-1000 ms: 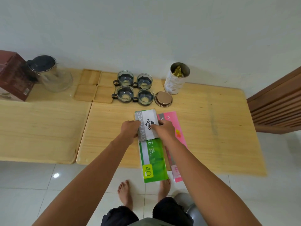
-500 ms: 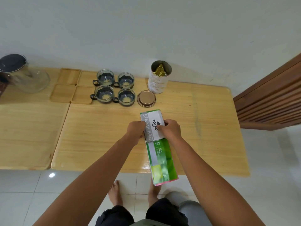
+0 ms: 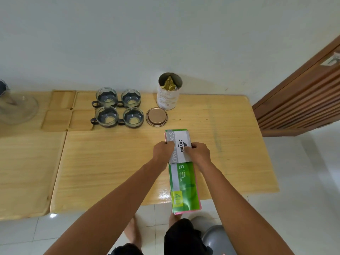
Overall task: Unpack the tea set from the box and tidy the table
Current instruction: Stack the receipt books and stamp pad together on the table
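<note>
A grey-and-white stamp pad box (image 3: 181,142) lies on top of a green paper pack (image 3: 184,186), which covers a pink pack (image 3: 199,203) showing only at its edges. My left hand (image 3: 162,151) grips the box's left side and my right hand (image 3: 198,153) grips its right side. The stack lies on the wooden table (image 3: 114,162) and overhangs its front edge. Behind stand several glass tea cups (image 3: 118,109) with dark handles, beside wooden coasters (image 3: 63,111). A glass teapot (image 3: 15,107) is partly cut off at the far left.
An open tea tin (image 3: 168,94) with a gold pouch inside stands at the back, its round lid (image 3: 157,116) lying in front of it. A slatted wooden panel (image 3: 301,92) rises at the right. A grey stool (image 3: 215,240) is below by my feet.
The green pack and stamp pad box were slid right onto the pink pack, which is now almost covered. My view turned right, so the red box at the far left is out of frame.
</note>
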